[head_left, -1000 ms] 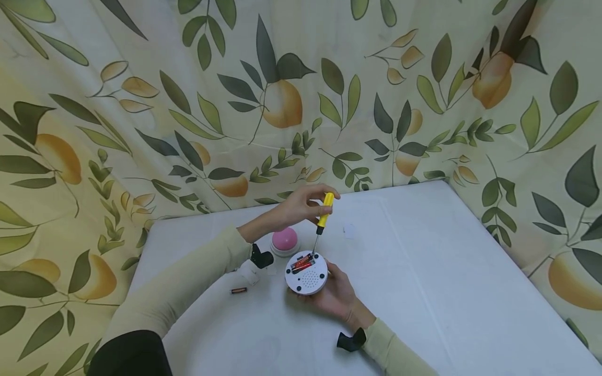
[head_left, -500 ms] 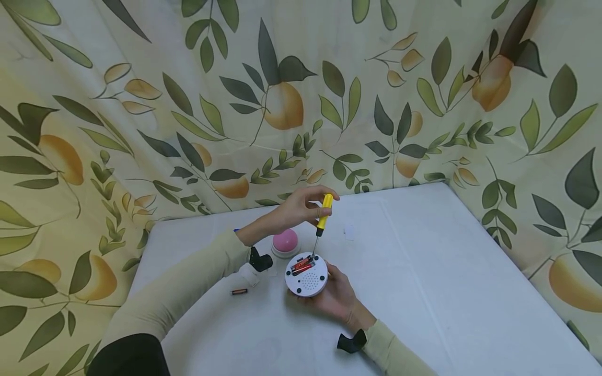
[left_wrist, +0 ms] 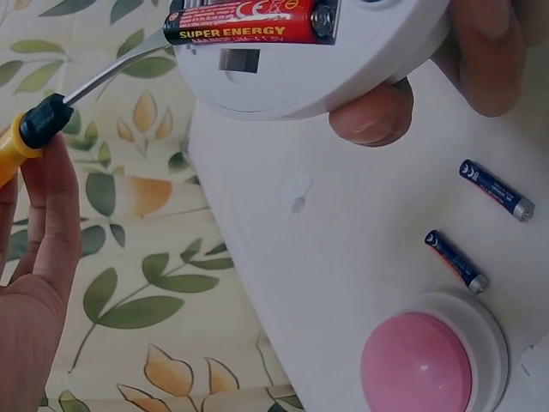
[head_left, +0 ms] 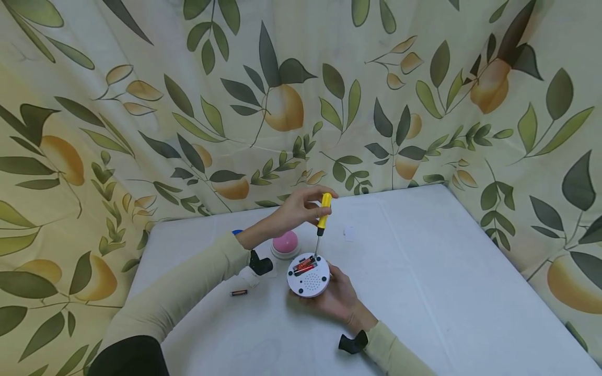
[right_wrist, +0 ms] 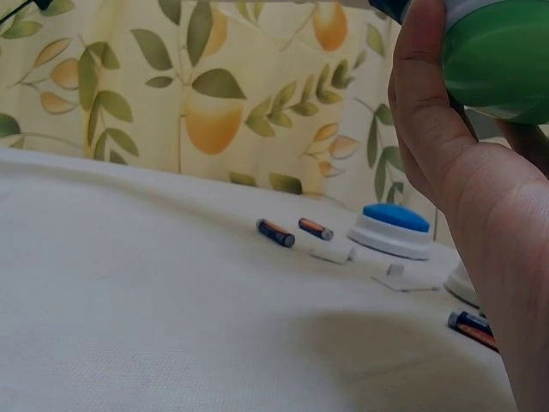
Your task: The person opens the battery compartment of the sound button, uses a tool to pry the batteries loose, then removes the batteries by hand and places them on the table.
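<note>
My left hand (head_left: 297, 211) grips a yellow-handled screwdriver (head_left: 323, 216), its metal shaft pointing down. The tip reaches the end of a red battery (left_wrist: 249, 21) in the round white push-button device (head_left: 311, 284); whether it touches the battery or the compartment edge, I cannot tell. Red batteries lie in its uncovered compartment, beside a speaker grille. My right hand (head_left: 339, 298) holds this device underside up from below, with fingertips (left_wrist: 373, 116) at its rim. Its green dome (right_wrist: 502, 62) faces down in the right wrist view, near the palm.
Behind the device stands a pink push button (head_left: 285, 242); a blue push button (right_wrist: 395, 225) sits farther left. Loose dark-blue and orange batteries (right_wrist: 275, 233) and clear plastic covers (right_wrist: 333, 256) lie on the white table. A small pale scrap (head_left: 348, 233) lies at the back.
The device and screwdriver tip have shifted slightly right. More of the blue button shows behind my left forearm. Both hands keep their holds.
</note>
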Tool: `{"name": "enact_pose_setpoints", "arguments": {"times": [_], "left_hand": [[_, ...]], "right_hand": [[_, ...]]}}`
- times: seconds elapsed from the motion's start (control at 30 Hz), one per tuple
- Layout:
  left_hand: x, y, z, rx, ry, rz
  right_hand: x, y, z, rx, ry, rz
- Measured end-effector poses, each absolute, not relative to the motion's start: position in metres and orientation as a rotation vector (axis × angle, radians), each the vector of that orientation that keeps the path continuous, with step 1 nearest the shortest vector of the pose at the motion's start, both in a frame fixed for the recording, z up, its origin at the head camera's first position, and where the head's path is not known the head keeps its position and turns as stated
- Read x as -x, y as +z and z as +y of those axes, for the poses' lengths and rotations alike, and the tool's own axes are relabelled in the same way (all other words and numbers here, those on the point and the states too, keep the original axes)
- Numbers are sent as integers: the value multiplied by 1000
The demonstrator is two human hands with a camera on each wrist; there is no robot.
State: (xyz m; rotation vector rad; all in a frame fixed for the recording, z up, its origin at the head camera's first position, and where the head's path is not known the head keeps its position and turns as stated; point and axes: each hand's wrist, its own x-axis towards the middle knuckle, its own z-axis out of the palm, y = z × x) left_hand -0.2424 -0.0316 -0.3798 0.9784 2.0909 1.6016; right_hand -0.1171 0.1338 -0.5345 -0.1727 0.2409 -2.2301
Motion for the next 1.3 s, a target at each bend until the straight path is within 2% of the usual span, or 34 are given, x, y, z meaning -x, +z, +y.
{"name": "enact_pose_setpoints", "arguments": {"times": [0.83,1.3], "left_hand": [[237,-373,-54,-730,1960,2106],[225,-387,-79,-368,2390,1999]], "right_hand": [[116,-534,146,285,-2253,251],[113,-528,167,398,-2308,154]]}}
